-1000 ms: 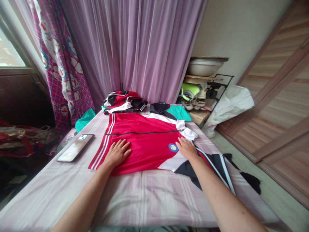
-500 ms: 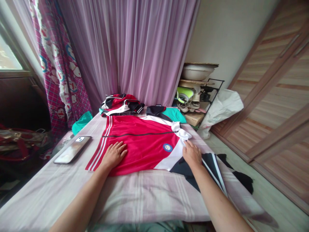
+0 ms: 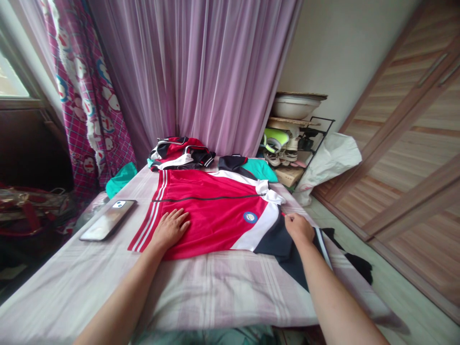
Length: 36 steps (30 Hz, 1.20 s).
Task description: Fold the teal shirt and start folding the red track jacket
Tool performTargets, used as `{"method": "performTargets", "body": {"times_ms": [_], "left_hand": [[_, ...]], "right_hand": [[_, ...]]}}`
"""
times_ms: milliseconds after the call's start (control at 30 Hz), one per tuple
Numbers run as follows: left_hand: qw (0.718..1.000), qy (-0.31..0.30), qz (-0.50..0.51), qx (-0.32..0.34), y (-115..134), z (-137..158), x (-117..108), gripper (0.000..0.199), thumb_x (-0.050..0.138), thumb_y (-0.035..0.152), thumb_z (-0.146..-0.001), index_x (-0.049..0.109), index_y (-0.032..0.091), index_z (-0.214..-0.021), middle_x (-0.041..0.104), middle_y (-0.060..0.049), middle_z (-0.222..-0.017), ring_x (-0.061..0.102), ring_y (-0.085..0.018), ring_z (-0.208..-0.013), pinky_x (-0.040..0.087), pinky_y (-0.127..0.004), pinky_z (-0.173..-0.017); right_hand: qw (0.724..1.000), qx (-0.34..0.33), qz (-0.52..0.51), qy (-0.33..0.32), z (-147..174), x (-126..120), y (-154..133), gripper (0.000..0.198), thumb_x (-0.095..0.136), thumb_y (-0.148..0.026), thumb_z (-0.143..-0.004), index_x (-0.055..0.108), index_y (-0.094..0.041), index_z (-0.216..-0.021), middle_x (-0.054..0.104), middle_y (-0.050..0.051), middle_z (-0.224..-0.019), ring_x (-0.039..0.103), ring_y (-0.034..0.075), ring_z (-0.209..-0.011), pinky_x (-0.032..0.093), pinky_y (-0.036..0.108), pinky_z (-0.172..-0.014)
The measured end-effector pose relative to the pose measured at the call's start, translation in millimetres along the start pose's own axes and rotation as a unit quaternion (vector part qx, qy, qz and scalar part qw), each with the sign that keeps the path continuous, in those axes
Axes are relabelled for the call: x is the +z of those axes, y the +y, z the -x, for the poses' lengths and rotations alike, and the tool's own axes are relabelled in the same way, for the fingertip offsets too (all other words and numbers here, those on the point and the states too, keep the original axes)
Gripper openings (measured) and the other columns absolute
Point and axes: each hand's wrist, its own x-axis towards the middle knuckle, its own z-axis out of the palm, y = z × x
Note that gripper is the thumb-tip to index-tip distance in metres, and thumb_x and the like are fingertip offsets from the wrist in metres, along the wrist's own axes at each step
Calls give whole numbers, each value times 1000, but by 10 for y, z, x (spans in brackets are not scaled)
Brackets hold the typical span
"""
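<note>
A red, white and black zip-up track jacket (image 3: 212, 211) lies front side up on the bed, its striped hem to the left and white collar to the right. A round blue badge (image 3: 250, 217) is on its chest. My left hand (image 3: 170, 227) rests flat on the red cloth near the hem, fingers spread. Over at the dark shoulder, my right hand (image 3: 300, 227) is closed with its fingers curled on the jacket's sleeve. That sleeve (image 3: 293, 263) runs toward me, partly hidden under my right forearm.
A phone (image 3: 108, 220) lies left of the jacket. Behind it are a heap of red and black clothes (image 3: 181, 153) and a folded green and navy garment (image 3: 247, 167). A shoe rack (image 3: 298, 143) and a white bag (image 3: 330, 163) stand beyond the bed's right edge.
My right hand has moved right from the white shoulder panel to the dark sleeve, and its fingers have curled in. The sleeve has shifted a little. My left hand stays in place.
</note>
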Motion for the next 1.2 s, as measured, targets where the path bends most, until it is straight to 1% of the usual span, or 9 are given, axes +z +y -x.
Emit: {"method": "performTargets", "body": {"times_ms": [233, 400, 533, 600, 733, 833, 933, 1067, 1200], "left_hand": [[1000, 10, 2, 3, 8, 7, 2, 47, 44, 46, -100, 59, 27, -141, 52, -6, -153, 43, -28, -145, 31, -50, -121], [1000, 9, 1, 6, 5, 6, -2, 48, 44, 45, -100, 59, 27, -141, 51, -7, -153, 43, -28, -145, 31, -50, -121], [1000, 15, 1, 9, -8, 3, 14, 47, 44, 46, -100, 59, 27, -141, 52, -7, -153, 44, -28, -144, 31, -50, -121], [1000, 19, 2, 10, -15, -1, 27, 47, 44, 46, -100, 60, 27, -140, 53, -7, -152, 44, -28, -144, 32, -50, -120], [1000, 22, 2, 12, -22, -9, 46, 47, 44, 45, -100, 60, 27, -139, 54, -7, -152, 45, -28, -144, 32, -50, -120], [1000, 24, 8, 12, -23, -10, 49, 46, 44, 45, -100, 61, 28, -138, 54, -6, -151, 45, -28, -143, 33, -51, -119], [1000, 18, 6, 9, -19, -4, 42, 46, 43, 45, -100, 60, 27, -139, 53, -7, -152, 45, -28, -144, 32, -51, -120], [1000, 10, 3, 9, -7, 9, 17, 47, 43, 45, -100, 59, 26, -141, 52, -7, -153, 43, -28, -145, 31, -51, -120], [1000, 5, -1, 9, -3, 17, -2, 48, 42, 45, -100, 59, 26, -141, 51, -7, -154, 43, -28, -145, 31, -51, -121]], "right_hand": [[998, 54, -40, 11, -76, 26, 109, 41, 42, -34, -93, 79, -28, -111, 75, 12, -114, 70, 28, -94, 51, 34, -73], [998, 44, -40, 11, -94, 31, 116, 41, 43, -31, -92, 79, -27, -112, 74, 14, -116, 70, 30, -96, 53, 37, -77], [996, 73, -41, 38, -132, 43, 146, 47, 37, -28, -95, 72, -23, -125, 70, 18, -122, 69, 31, -103, 55, 40, -81], [996, 75, -38, 28, -150, 55, 159, 46, 37, -27, -95, 71, -23, -126, 70, 18, -121, 69, 31, -103, 55, 40, -82], [999, 35, -23, -5, -161, 78, 152, 43, 46, -25, -92, 70, -27, -128, 71, 13, -120, 69, 28, -104, 53, 38, -86], [999, -35, 24, -3, -178, 66, 120, 43, 44, -27, -94, 70, -31, -128, 69, 10, -127, 66, 26, -112, 51, 36, -90], [993, -90, 69, 1, -230, 24, 54, 39, 45, -34, -96, 74, -33, -121, 70, 8, -125, 64, 26, -114, 50, 36, -92], [988, -105, 108, -41, -327, -35, -92, 35, 50, -44, -94, 79, -33, -110, 71, 8, -124, 63, 30, -117, 50, 41, -95], [985, -93, 119, -81, -408, -55, -191, 28, 62, -33, -88, 79, -31, -109, 71, 9, -127, 64, 30, -118, 50, 42, -97]]}}
